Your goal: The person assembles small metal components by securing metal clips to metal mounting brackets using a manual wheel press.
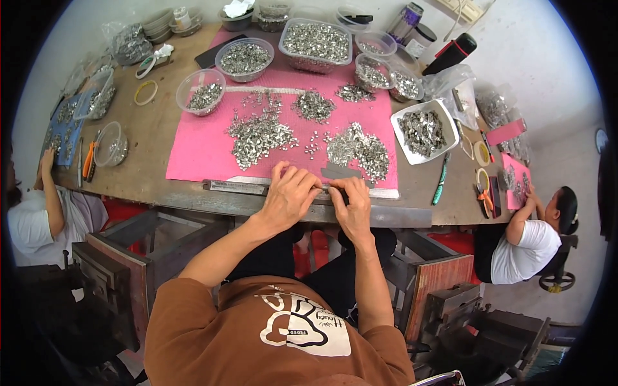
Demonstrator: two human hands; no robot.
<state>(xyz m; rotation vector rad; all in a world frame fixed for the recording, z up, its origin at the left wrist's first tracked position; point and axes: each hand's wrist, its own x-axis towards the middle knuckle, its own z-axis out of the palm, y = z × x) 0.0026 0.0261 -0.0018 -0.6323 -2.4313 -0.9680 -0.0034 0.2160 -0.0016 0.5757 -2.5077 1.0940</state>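
Observation:
A long metal strip (235, 187) lies along the near edge of a pink mat (193, 151) on a worn wooden table. My left hand (290, 196) rests on the strip with its fingers curled over it. My right hand (351, 201) sits close beside it, fingertips pinching at the strip where the two hands meet. Whether a small piece is between the fingers is too small to tell. Heaps of small silvery metal parts (261, 135) (360, 149) lie on the mat just beyond both hands.
Clear plastic bowls (201, 92) (243, 59), a tub (317, 42) and a white square tray (425, 130) hold more metal parts. A green pen (440, 180) lies at right. One person sits at the left end (35, 219), another at the right end (528, 238). Metal machine frames stand below the table.

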